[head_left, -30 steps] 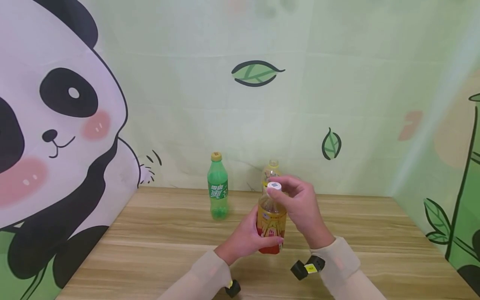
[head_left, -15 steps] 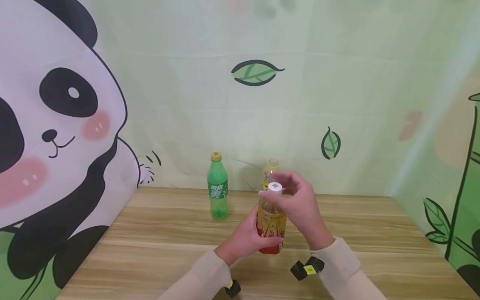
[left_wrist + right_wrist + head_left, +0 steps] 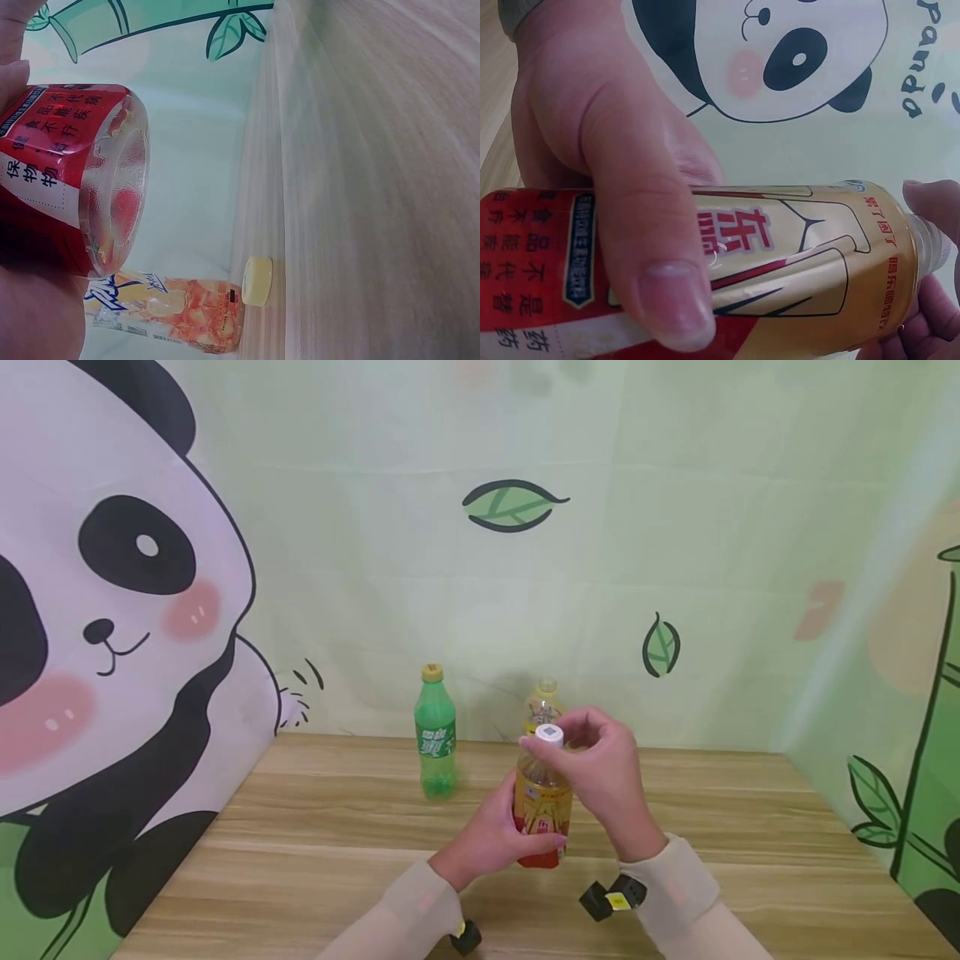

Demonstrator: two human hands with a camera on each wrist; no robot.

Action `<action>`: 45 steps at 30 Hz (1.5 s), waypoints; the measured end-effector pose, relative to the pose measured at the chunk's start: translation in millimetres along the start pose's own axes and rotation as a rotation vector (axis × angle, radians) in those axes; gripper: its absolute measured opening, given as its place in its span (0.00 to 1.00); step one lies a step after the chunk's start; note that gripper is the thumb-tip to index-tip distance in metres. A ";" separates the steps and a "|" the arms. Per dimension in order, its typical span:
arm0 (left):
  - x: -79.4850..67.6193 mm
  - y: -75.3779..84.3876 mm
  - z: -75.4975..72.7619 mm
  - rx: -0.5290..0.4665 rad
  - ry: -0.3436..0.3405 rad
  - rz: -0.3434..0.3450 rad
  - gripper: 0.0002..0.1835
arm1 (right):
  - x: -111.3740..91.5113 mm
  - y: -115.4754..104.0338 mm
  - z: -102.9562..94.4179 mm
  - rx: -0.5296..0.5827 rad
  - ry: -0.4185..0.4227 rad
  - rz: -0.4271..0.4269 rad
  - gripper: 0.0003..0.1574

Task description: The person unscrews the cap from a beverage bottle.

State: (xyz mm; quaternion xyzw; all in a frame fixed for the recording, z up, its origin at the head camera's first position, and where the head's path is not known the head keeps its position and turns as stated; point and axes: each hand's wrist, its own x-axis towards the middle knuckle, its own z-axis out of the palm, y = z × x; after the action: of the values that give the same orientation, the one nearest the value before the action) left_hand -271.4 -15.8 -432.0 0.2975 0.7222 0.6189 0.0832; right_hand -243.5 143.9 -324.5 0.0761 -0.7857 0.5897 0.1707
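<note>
My left hand [image 3: 491, 831] grips a gold-and-red drink bottle [image 3: 542, 818] round its body, the thumb lying across the label. The bottle is upright in the head view, and its base hangs above the table in the left wrist view. My right hand [image 3: 603, 764] holds the white cap [image 3: 550, 735] at the neck, thumb on the near side and fingers curled behind. In the right wrist view, the left thumb presses on the label of the drink bottle [image 3: 810, 270], and the right fingers [image 3: 934, 315] show at the neck.
A green soda bottle [image 3: 436, 739] with a yellow cap stands at the back left on the wooden table [image 3: 337, 827]. Behind the held bottle stands a clear capless bottle [image 3: 543, 702] with an orange label. Beside it a yellow cap [image 3: 257, 281] lies on the table.
My right thumb has slid left across the white cap. Its fingers loosened and lifted half a second ago, then curled back in beside the cap. The left hand and bottle have stayed still.
</note>
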 end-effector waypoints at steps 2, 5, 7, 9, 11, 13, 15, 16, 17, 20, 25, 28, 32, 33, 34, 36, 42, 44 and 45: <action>0.1 -0.4 0.0 0.001 0.002 -0.005 0.42 | -0.1 -0.2 -0.3 0.001 -0.003 -0.002 0.28; 0.2 -1.2 -0.3 0.001 0.004 -0.011 0.43 | -0.7 -0.4 -0.9 0.004 -0.008 -0.003 0.27; 0.4 -1.4 -0.5 -0.001 0.004 -0.012 0.43 | -0.9 0.1 -1.5 0.013 -0.018 0.004 0.26; 0.2 -1.1 -0.6 -0.001 0.005 -0.016 0.43 | -0.6 1.3 -1.9 0.028 -0.031 0.003 0.24; 0.0 -0.6 -0.5 -0.003 0.006 -0.020 0.43 | 0.1 3.0 -2.2 0.048 -0.046 0.000 0.23; -0.3 0.3 -0.4 -0.003 0.007 -0.024 0.43 | 0.6 4.4 -2.3 0.065 -0.057 -0.006 0.22; -0.2 1.2 -0.4 -0.003 0.008 -0.026 0.43 | 1.3 5.8 -2.3 0.081 -0.066 -0.012 0.22; -0.1 1.2 -0.4 -0.003 0.008 -0.026 0.42 | 1.6 6.4 -2.2 0.086 -0.069 -0.014 0.21; 0.1 1.2 -0.4 -0.002 0.010 -0.026 0.42 | 1.8 6.9 -2.2 0.090 -0.071 -0.017 0.21; 0.4 1.0 -0.5 -0.001 0.013 -0.026 0.41 | 2.4 7.9 -1.8 0.095 -0.072 -0.022 0.21; 0.9 -0.5 -0.7 0.003 0.012 -0.028 0.42 | 2.7 8.2 -1.3 0.099 -0.075 -0.030 0.20; 1.1 -0.8 -1.0 0.011 0.010 -0.025 0.43 | 2.9 8.1 -1.5 0.108 -0.081 -0.037 0.19; 1.4 -0.8 -1.0 0.021 0.011 -0.026 0.43 | 3.4 8.1 -2.0 0.115 -0.090 -0.047 0.18; 1.5 -0.7 -0.9 0.019 0.011 -0.027 0.42 | 3.6 8.2 -2.1 0.117 -0.092 -0.048 0.18; 1.6 -0.8 -0.9 0.017 0.010 -0.028 0.42 | 3.8 8.2 -2.1 0.119 -0.095 -0.050 0.18; 1.6 -0.5 -0.9 0.011 0.011 -0.029 0.42 | 4.1 8.4 -1.9 0.124 -0.100 -0.052 0.19; 2.3 0.3 -1.2 0.000 0.008 -0.023 0.42 | 3.7 8.4 -1.7 0.136 -0.110 -0.072 0.20; 2.6 0.1 -1.2 0.001 0.007 -0.021 0.42 | 3.6 8.7 -1.9 0.142 -0.110 -0.078 0.18; 2.8 -0.4 -1.1 0.000 0.006 -0.021 0.42 | 3.5 8.9 -2.0 0.145 -0.111 -0.081 0.18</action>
State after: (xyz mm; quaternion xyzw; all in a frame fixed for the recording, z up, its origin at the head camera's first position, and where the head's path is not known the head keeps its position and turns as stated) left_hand -274.3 -15.3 -431.4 0.2882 0.7256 0.6187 0.0873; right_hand -249.2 148.7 -330.8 0.1524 -0.7454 0.6326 0.1445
